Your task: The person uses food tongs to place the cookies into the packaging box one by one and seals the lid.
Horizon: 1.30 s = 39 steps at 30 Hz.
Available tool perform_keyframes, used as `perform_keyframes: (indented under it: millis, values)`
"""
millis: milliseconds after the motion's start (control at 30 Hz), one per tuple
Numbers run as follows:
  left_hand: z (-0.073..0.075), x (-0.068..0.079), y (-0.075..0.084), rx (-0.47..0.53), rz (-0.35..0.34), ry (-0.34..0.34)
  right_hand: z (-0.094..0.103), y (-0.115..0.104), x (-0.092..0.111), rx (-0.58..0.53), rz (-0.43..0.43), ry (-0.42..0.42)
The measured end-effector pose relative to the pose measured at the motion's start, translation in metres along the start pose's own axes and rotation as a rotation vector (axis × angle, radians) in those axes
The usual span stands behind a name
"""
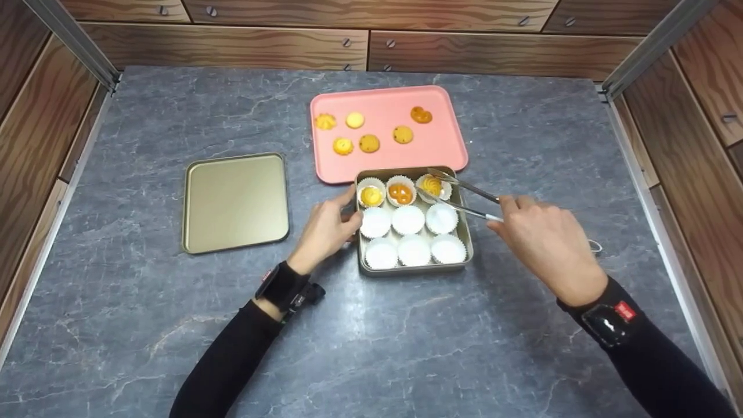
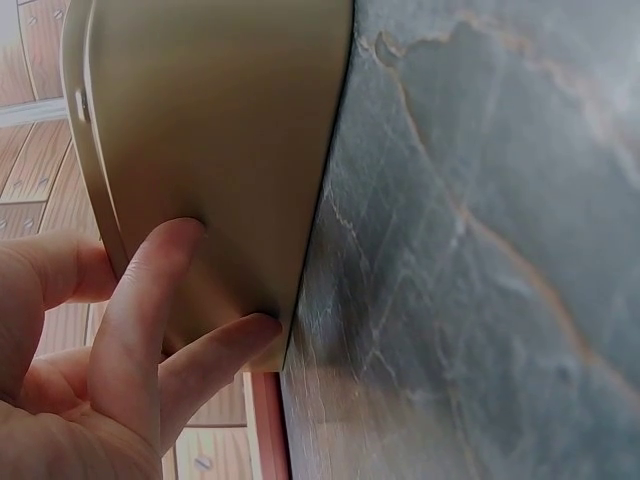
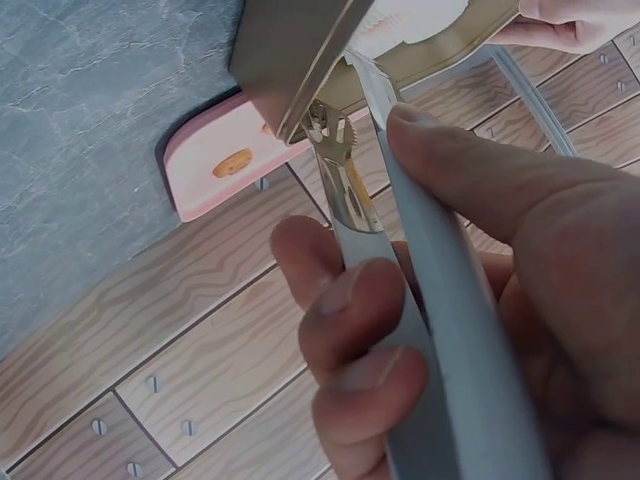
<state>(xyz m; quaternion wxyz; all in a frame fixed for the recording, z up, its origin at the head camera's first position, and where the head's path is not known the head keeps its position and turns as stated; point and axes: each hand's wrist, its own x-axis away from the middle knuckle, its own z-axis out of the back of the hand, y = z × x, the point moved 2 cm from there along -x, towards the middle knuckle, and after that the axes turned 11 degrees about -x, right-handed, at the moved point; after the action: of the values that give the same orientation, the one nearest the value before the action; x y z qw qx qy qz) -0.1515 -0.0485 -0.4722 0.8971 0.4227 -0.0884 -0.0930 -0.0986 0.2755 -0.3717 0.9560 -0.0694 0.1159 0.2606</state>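
My right hand (image 1: pixel 543 247) grips metal tongs (image 1: pixel 473 210) with pale handles. Their tips stand apart over the back-right paper cup of a gold square tin (image 1: pixel 415 271), on either side of a yellow swirled cookie (image 1: pixel 430 185). My left hand (image 1: pixel 326 226) rests at the tin's left side; in the left wrist view its fingertips (image 2: pixel 180 230) touch the outer wall. The back row also holds a yellow cookie (image 1: pixel 371 196) and a brown pretzel-shaped cookie (image 1: pixel 400 194), each in a white cup. Several white cups without cookies, such as this paper cup (image 1: pixel 414 251), fill the front rows.
Behind the tin lies a pink tray (image 1: pixel 383 165) with several cookies, among them a pretzel-shaped cookie (image 1: pixel 421 115) and a flower-shaped cookie (image 1: pixel 325 121). A flat gold lid (image 1: pixel 237 203) lies to the left. Wood-patterned walls (image 1: pixel 278 47) enclose the grey marbled table (image 1: pixel 371 348).
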Motion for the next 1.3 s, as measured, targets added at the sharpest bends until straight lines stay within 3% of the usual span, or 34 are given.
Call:
perform_keyframes:
  millis: [367, 767, 967, 1300]
  values:
    - [0.000, 0.000, 0.000, -0.007, 0.003, -0.006, 0.002, 0.005, 0.000, -0.037, -0.025, -0.031]
    - [0.000, 0.000, 0.000, -0.016, 0.013, -0.005, 0.001, 0.023, -0.001, -0.012, 0.009, 0.218]
    - [0.001, -0.001, 0.000, -0.017, 0.012, 0.001, -0.016, 0.047, -0.020, -0.056, -0.089, 0.237]
    - [0.000, 0.000, 0.000, -0.022, 0.010, 0.002, -0.050, 0.087, -0.054, -0.257, -0.315, 0.106]
